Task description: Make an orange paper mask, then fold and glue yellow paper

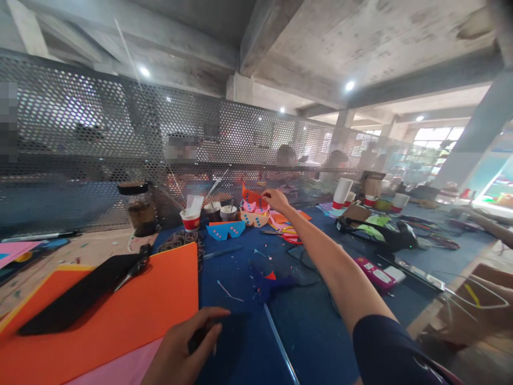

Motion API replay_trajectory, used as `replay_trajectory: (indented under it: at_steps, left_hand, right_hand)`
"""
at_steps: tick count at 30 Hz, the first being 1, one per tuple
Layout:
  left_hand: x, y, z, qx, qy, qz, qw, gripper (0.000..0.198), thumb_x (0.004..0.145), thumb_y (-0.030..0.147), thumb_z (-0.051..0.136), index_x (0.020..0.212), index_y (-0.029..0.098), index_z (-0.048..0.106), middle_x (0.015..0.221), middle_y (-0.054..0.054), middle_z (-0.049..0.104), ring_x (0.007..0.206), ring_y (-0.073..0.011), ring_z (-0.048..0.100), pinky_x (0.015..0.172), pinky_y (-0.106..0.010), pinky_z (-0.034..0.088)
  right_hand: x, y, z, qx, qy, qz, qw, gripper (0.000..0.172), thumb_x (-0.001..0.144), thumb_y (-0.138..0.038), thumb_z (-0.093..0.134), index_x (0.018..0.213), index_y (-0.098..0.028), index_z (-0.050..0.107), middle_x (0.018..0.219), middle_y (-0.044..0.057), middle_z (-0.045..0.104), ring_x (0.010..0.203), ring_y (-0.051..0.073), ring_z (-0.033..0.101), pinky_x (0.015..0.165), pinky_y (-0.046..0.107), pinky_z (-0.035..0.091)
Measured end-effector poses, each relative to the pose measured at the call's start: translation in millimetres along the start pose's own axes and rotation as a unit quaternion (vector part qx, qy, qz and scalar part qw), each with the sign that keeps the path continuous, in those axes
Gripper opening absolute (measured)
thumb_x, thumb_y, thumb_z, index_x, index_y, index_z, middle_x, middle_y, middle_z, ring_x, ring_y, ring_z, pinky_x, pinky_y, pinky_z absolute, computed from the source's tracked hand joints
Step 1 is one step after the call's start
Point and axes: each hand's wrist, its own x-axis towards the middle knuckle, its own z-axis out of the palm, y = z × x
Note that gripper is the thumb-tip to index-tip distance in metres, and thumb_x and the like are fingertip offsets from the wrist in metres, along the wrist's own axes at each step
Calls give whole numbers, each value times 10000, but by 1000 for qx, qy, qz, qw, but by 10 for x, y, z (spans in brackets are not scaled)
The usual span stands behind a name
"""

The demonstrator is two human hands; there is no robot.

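Note:
My right hand [276, 199] stretches to the back of the blue table, its fingertips pinched at the edge of an orange paper mask [252, 197] with blue squares. Around it stand a pink mask [250, 207], a peach mask [255, 219] and a blue mask [225, 230] with pink squares. My left hand [188, 342] hovers low at the front, thumb and index finger apart; a dark patch between them is unclear. Ahead of it lies a dark blue tool resembling a glue gun [272, 287], with a long translucent stick [280, 345] at its end.
Orange sheets [168, 299] carry a black strip [76, 297] and scissors [134, 267] at left. A jar [137, 211] and paper cups [190, 220] line the perforated partition [192, 128]. Yellow-handled scissors [286, 231], a pink box [374, 274] and a power strip [417, 271] lie right.

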Motion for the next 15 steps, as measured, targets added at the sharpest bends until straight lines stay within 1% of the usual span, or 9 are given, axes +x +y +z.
replay_trajectory:
  at_steps: [2,4,10,15]
  left_hand:
    - [16,-16,-18,7,-21,0,1000,396,871,545,595,1101,282,782,675,-4,702,669,-229,681,654,-282,539]
    - [33,-26,-34,11,-29,-3,1000,389,878,546,582,1087,283,779,689,-7,704,684,-235,686,665,-292,536]
    - [52,-16,-36,25,-30,0,999,365,887,540,578,1046,284,784,692,-7,708,683,-235,686,654,-293,519]
    - [46,-17,-33,21,-33,3,999,371,902,531,565,1053,266,777,681,-2,701,668,-222,679,624,-275,508]
  right_hand:
    - [-15,0,7,-4,-7,3,1000,330,1010,-365,639,1284,-181,632,1294,101,646,1096,235,668,930,442,586]
    - [-33,-1,19,-9,-12,4,1000,334,1009,-365,640,1286,-179,630,1295,101,645,1097,237,667,930,444,586]
    - [-94,-50,89,-26,-19,1,999,323,1011,-364,637,1282,-188,635,1307,102,641,1112,237,662,943,445,580]
    - [-114,-105,131,-37,-20,-4,999,325,1012,-364,635,1285,-188,633,1314,103,638,1119,239,659,949,451,578]
